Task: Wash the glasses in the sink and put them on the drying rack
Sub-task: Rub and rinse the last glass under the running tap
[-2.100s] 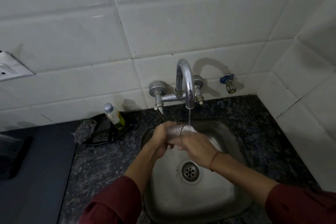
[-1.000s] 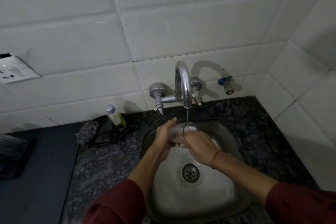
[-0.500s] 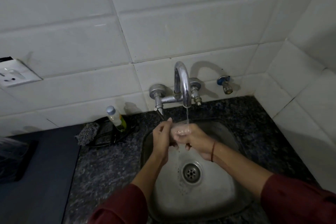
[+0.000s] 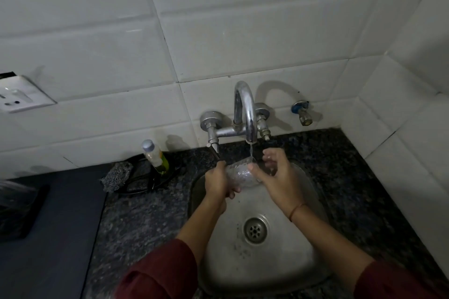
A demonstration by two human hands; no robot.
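- The person is holding a clear glass (image 4: 241, 174) on its side over the back of the steel sink (image 4: 257, 264), just below the spout of the tap (image 4: 245, 107).
- A thin stream of water (image 4: 251, 150) is running from the spout and landing at the glass's right end.
- The left hand (image 4: 217, 183) is gripping the glass's left end, its fingers curling under and round it.
- The right hand (image 4: 278, 177) is holding the right end, the thumb pressing on the near side and the fingers curling over the far side by the mouth; a thin red thread (image 4: 297, 210) is sitting on that wrist.
- Both forearms are reaching in from dark red sleeves (image 4: 158, 272) at the bottom edge.
- The drain (image 4: 255, 229) is lying bare in the basin, well below the hands.
- On the speckled dark counter (image 4: 364, 177) to the left, a small capped bottle (image 4: 155, 156) is standing upright in a black holder (image 4: 145, 183), with a grey scrubber (image 4: 117, 175) lying against its left side.
- A white wall socket (image 4: 18, 98) is showing at the far left, and a blue-ringed valve (image 4: 301, 111) is jutting from the tiles right of the tap.
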